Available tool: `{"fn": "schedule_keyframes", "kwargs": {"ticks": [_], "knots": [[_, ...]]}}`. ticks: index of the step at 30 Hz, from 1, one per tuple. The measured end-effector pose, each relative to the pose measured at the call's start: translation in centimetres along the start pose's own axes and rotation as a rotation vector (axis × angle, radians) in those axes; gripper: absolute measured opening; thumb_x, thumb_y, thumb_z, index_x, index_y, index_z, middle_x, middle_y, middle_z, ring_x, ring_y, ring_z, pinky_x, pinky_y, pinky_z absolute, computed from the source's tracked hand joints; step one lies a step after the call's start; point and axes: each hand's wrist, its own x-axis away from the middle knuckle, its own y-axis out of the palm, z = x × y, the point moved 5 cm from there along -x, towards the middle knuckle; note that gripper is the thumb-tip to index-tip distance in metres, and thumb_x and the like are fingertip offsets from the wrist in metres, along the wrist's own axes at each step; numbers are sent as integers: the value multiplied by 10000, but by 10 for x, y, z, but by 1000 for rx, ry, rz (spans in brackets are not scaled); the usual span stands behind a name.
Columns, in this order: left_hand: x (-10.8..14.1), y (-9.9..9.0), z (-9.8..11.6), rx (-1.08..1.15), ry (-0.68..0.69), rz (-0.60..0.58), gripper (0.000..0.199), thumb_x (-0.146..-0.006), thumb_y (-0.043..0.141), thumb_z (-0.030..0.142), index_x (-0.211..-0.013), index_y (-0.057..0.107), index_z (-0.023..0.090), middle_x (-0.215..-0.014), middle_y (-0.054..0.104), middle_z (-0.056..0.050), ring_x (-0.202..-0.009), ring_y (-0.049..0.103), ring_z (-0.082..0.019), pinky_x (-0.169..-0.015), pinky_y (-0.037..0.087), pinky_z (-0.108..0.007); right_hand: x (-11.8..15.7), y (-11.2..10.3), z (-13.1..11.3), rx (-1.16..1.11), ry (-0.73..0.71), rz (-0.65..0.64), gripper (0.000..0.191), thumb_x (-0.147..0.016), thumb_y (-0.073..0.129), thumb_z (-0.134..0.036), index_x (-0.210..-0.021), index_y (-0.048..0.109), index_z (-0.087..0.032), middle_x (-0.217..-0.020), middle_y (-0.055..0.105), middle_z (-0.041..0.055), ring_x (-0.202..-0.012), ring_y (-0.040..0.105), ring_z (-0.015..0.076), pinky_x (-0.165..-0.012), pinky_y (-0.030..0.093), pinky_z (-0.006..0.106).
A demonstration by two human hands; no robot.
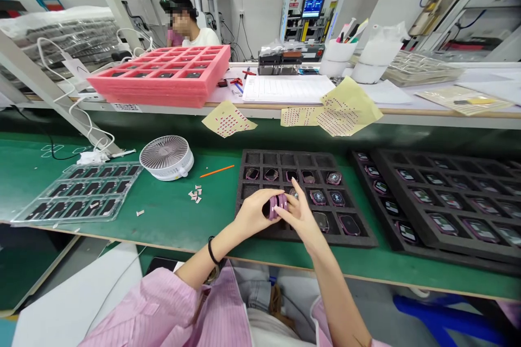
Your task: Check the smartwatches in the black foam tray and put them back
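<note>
Left hand (253, 212) and right hand (298, 213) grasping a mauve ring-shaped part (277, 206), over a black foam tray (260, 158), white bench label (126, 107) too small to read

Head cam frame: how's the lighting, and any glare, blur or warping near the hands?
Head view: lighting is even, with soft shadows and mild glare on the green bench mat. Wide-angle bowing shows toward the frame edges. The left hand, right hand and pink-rimmed part show no obvious motion blur. Items in the black foam tray lose fine detail.
</note>
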Motion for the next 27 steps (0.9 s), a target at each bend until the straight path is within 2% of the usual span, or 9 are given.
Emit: {"fn": "schedule_keyframes", "kwargs": {"ticks": [2,4,7,11,17,22,24,27], "knots": [[-2,-6,4,26,-1,-4,457,-723,695,278,-1152,565,190,-1105,672,-89,-1047,627,-222,-925,508,-373,-4,-3,0,-144,103,-86,806,-734,708,-329,-1430,304,-294,-1085,645,52,-939,636,190,-855,499,344],[-3,-9,10,32,41,-15,451,-723,705,329,-1133,577,191,-1086,681,-88,-1072,616,-234,-966,478,-403,-6,-2,-1,-219,183,-185,646,-683,755,-309,-1282,519,-265,-1021,667,47,-896,639,186,-792,511,309],[-3,-7,17,49,113,-29,436,-734,701,374,-1109,584,186,-1041,696,-84,-1015,636,-226,-996,442,-436,-9,1,-3,-238,225,-261,442,-601,811,-275,-1016,678,-210,-916,685,29,-836,634,174,-771,505,292],[-2,-3,14,74,100,-76,434,-739,704,381,-1110,589,188,-1063,686,-99,-1043,614,-234,-966,456,-422,-10,1,-3,-196,227,-244,320,-576,823,-278,-845,695,-164,-802,685,18,-758,633,172,-759,504,314],[-5,0,14,114,51,-228,480,-746,710,342,-1181,569,195,-1126,660,-110,-1074,602,-231,-935,485,-375,-6,-4,8,-185,231,-150,334,-550,830,-271,-833,695,-158,-766,693,21,-720,648,174,-695,529,300],[-2,3,13,112,53,-238,537,-699,742,410,-1161,568,199,-1152,651,-102,-1090,605,-233,-950,489,-363,-3,-10,14,-200,193,-80,336,-535,840,-263,-825,702,-161,-749,703,23,-718,671,194,-697,548,315],[-1,2,5,140,-54,-159,523,-656,773,418,-1091,584,197,-1090,659,-89,-1026,630,-231,-906,512,-358,-2,-19,14,-231,164,-45,380,-551,836,-270,-893,705,-168,-828,724,55,-793,690,233,-767,548,371],[0,0,-17,322,-400,-12,529,-614,792,435,-1021,565,184,-882,609,-20,-732,640,-151,-634,547,-272,1,-38,12,-328,121,34,417,-594,820,-289,-975,689,-181,-957,729,104,-894,692,283,-858,518,482]]}}
